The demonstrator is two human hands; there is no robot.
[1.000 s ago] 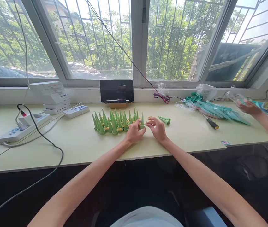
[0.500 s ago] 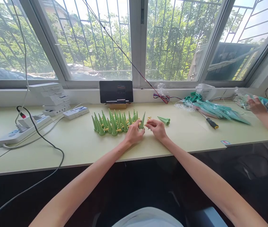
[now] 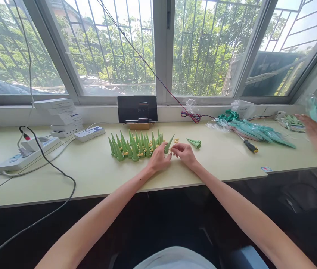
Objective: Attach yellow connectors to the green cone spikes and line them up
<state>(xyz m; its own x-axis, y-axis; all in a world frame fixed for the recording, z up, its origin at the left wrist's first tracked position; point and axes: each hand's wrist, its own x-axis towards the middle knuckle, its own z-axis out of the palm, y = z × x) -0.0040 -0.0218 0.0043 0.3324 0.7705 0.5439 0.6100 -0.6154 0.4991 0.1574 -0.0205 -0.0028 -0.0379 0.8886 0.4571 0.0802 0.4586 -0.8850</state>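
Observation:
My left hand (image 3: 159, 158) is closed around the base of a green plastic watering spike (image 3: 169, 143), whose tip leans up to the right. Close against it, my right hand (image 3: 185, 152) pinches a small yellow piece, mostly hidden by the fingertips, at the spike's lower side. Left of my hands, several green spikes (image 3: 130, 151) stand upright in a group, with yellow pieces at their bases. A few loose yellow pieces (image 3: 176, 141) lie just beyond my right fingers. To the right, green spikes (image 3: 194, 142) lie on their sides.
A dark tablet (image 3: 137, 109) stands behind the spikes. White boxes (image 3: 64, 116) and a power strip (image 3: 29, 153) with cables are at left. At right lie a screwdriver (image 3: 250, 146) and green plastic bags (image 3: 264, 131). Another person's hands (image 3: 316, 129) handle a bag at far right.
The held spike has tilted to the right, and my right fingers have moved left against its base. The other person's hands have shifted right, lifting a bag.

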